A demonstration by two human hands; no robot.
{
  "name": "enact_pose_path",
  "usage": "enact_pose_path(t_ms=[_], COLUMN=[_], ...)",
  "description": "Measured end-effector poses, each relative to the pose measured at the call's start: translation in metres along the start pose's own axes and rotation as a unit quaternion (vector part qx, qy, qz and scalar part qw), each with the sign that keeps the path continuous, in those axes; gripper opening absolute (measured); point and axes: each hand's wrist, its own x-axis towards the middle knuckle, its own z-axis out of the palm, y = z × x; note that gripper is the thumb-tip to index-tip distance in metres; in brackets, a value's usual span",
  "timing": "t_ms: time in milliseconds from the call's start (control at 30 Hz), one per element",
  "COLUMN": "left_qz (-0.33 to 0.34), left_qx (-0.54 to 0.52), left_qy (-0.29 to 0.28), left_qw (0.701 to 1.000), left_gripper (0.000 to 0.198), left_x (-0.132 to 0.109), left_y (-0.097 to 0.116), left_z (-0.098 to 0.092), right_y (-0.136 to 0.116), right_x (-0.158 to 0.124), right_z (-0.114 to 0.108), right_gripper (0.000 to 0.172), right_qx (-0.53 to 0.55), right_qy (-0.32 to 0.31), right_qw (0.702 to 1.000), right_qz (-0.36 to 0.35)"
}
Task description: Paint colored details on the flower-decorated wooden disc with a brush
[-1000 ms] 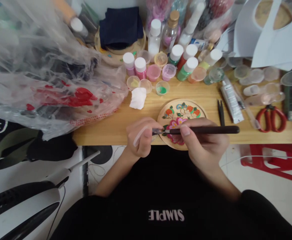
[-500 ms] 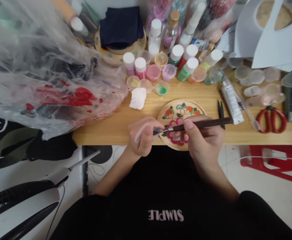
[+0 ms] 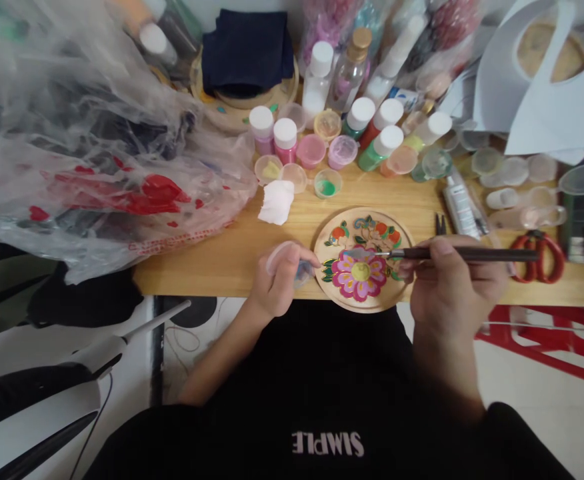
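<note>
A round wooden disc [image 3: 403, 280] painted with a pink flower and small orange fruits lies at the near edge of the wooden table [image 3: 212, 257]. My right hand [image 3: 449, 283] is closed on a dark-handled paintbrush [image 3: 472, 254], held level with its tip over the top of the pink flower. Just left of the disc, my left hand [image 3: 278, 280] is closed round a small clear paint cup [image 3: 292, 263].
Several small paint bottles [image 3: 286, 137] and open paint cups [image 3: 328, 183] stand behind the disc, with a white tissue [image 3: 276, 201]. A big crumpled plastic bag [image 3: 87, 133] fills the left. Red scissors [image 3: 539, 257], a tube [image 3: 459, 203] and black tweezers [image 3: 439, 225] lie to the right.
My right hand has drawn the brush away from the cup in my left hand and rightward; its tip now sits over the flower. The disc's flower is uncovered.
</note>
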Motion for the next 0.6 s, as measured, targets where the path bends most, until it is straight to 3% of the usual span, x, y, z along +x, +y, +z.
enact_pose_path(t_ms=[67,200,600], left_qz=[-0.02,-0.044,-0.039], left_qx=[-0.006,-0.017,-0.04], left_qy=[-0.008,-0.005,-0.01], left_qw=[1.0,0.999,0.998], left_gripper=[0.063,0.067,0.065], left_x=[0.0005,0.0023,0.0003], left_y=[0.0007,0.0007,-0.0034], left_z=[-0.0019,-0.0034,-0.0045], right_y=[-0.001,-0.0019,-0.0002], right_x=[0.0016,-0.0012,-0.0044], right_z=[-0.0017,0.0013,-0.0004], right_gripper=[0.017,0.015,0.007], right_qx=[-0.049,-0.108,-0.179], right_qy=[0.018,-0.008,-0.054], right_qw=[0.998,0.993,0.978], right_qz=[-0.03,-0.049,-0.094])
